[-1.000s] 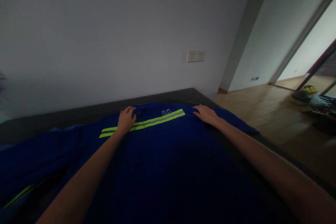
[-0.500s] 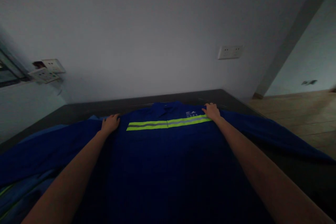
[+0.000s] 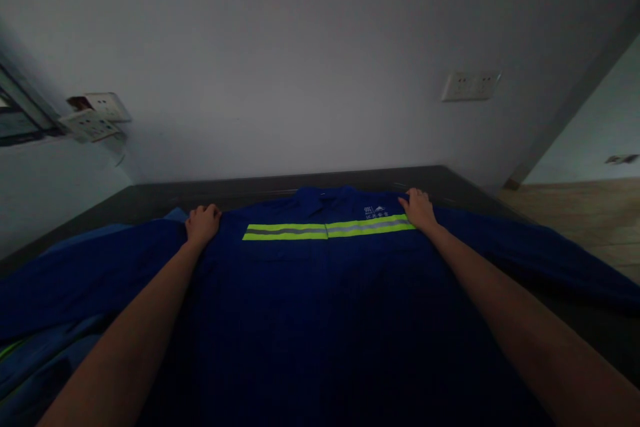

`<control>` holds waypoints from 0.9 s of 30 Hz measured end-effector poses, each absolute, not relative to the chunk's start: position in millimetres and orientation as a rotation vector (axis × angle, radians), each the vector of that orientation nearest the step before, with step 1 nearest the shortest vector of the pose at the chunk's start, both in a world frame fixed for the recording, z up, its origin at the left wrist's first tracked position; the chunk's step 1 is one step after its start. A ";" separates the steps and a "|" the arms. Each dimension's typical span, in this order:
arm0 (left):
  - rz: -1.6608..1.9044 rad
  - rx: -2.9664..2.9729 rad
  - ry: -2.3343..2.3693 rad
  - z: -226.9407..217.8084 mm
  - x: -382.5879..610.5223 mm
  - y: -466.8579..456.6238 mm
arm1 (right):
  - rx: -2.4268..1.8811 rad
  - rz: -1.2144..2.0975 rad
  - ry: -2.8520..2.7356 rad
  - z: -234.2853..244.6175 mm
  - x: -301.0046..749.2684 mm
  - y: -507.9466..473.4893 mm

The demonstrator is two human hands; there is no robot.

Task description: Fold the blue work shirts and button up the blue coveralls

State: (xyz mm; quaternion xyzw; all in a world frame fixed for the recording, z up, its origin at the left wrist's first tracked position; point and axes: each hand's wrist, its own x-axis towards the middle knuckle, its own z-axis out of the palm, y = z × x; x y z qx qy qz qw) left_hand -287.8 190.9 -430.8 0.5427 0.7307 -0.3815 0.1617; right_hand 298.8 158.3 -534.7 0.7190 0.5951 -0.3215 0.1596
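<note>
Sockets [image 3: 93, 123] stuck out of the wall at the far left, above the back left corner of the dark bench [image 3: 150, 195]. A big blue jacket [image 3: 320, 307] lay flat on the bench, front up. Its collar was near the back edge and its body reached the front edge. The left sleeve [image 3: 90, 273] ran toward the left edge.

The left hand [image 3: 203, 223] sat on the shoulder on that side, fingers curled tight and pinching the cloth. A bright yellow stripe [image 3: 327, 230] ran across the chest between the two hands. The right hand [image 3: 419, 210] sat on the other shoulder, fingers bent down and gripping the cloth too. The right sleeve [image 3: 540, 257] stretched toward the right edge. A wall plug [image 3: 470, 85] was above it and a wood floor [image 3: 575, 220] was past it.

If one hand pulled harder than the other, the jacket could go crooked or bunch up. The right sleeve lay close to the edge, so it could slip off and drag the jacket with it.
</note>
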 end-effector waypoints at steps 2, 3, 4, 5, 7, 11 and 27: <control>-1.113 1.532 2.112 -427.3 -287.4 193.1 | 2.026 -0.919 1.708 -530.8 292.6 160.1; -1.128 1.523 2.115 -425.7 -286.5 195.0 | 2.008 -0.915 1.697 -528.5 289.9 161.1; -1.143 1.509 2.113 -424.4 -284.8 197.8 | 1.994 -0.903 1.673 -526.0 287.4 162.4; -1.153 1.493 2.113 -423.6 -282.0 201.7 | 1.987 -0.886 1.643 -523.2 284.6 164.2; -1.144 1.497 2.108 -424.5 -270.7 211.8 | 1.992 -0.841 1.614 -516.5 276.4 169.8; -0.958 1.756 1.934 -440.6 -218.4 227.2 | 1.936 -0.870 1.845 -504.5 239.6 183.3; -0.994 1.538 1.591 -487.8 -141.8 193.7 | 1.676 -1.232 1.738 -538.7 224.8 175.3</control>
